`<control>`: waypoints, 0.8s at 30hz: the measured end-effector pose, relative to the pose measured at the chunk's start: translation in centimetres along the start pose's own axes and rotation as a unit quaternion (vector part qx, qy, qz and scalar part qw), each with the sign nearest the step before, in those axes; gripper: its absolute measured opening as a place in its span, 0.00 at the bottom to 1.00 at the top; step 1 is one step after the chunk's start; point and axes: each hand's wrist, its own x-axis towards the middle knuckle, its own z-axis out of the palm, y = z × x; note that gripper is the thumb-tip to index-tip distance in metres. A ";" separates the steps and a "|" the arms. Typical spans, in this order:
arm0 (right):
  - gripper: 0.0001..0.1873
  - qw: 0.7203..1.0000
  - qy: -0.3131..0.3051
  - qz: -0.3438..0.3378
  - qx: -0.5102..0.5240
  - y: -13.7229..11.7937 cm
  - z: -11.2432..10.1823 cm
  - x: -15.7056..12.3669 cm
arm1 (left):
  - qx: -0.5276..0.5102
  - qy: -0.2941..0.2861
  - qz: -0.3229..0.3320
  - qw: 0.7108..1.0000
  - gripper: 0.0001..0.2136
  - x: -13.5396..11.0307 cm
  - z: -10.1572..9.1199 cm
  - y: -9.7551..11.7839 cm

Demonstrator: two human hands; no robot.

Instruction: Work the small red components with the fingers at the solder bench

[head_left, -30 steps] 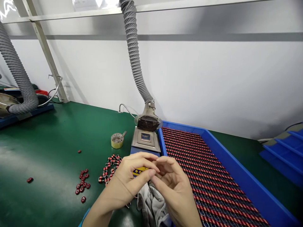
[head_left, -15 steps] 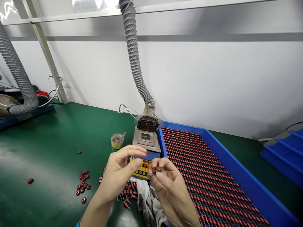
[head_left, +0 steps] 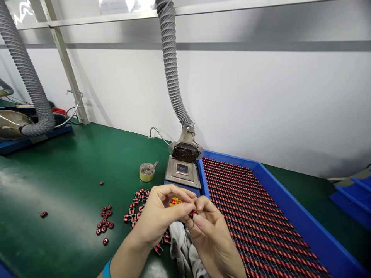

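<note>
A small red-and-black toroidal coil [head_left: 192, 213] sits between my two hands, mostly covered by fingertips. My right hand [head_left: 213, 227] pinches it between thumb and fingers. From the other side, the thumb and fingers of my left hand [head_left: 162, 212] close on the same coil. Behind them stands a solder pot [head_left: 183, 175] with a metal top plate and a square well; its yellow display panel [head_left: 174, 201] is partly hidden by my left hand. Under my wrists lies a crumpled grey cloth [head_left: 184, 247].
To the right, a blue tray [head_left: 290, 204] holds dense rows of coils. Several wired coils [head_left: 136, 204] and a cluster of bare-looking coils [head_left: 104, 222] lie left on the green table [head_left: 87, 154]. A small tin [head_left: 147, 172] and a fume hose [head_left: 173, 77] stand behind.
My left hand has moved right and down, and its fingers have closed on the coil in my right hand. The view has turned slightly left.
</note>
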 end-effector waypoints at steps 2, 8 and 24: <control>0.12 1.000 0.003 0.005 0.006 -0.1 0.2 -0.1 | 0.003 0.023 0.017 1.000 0.03 0.0 0.0 0.0; 0.12 0.999 0.006 0.023 0.028 -0.5 0.5 -0.2 | 0.014 0.074 0.148 0.986 0.01 0.3 -1.1 0.3; 0.14 0.996 -0.007 0.016 -0.086 -0.5 -4.7 1.1 | 0.230 -0.043 0.139 0.962 0.05 -0.9 0.1 1.9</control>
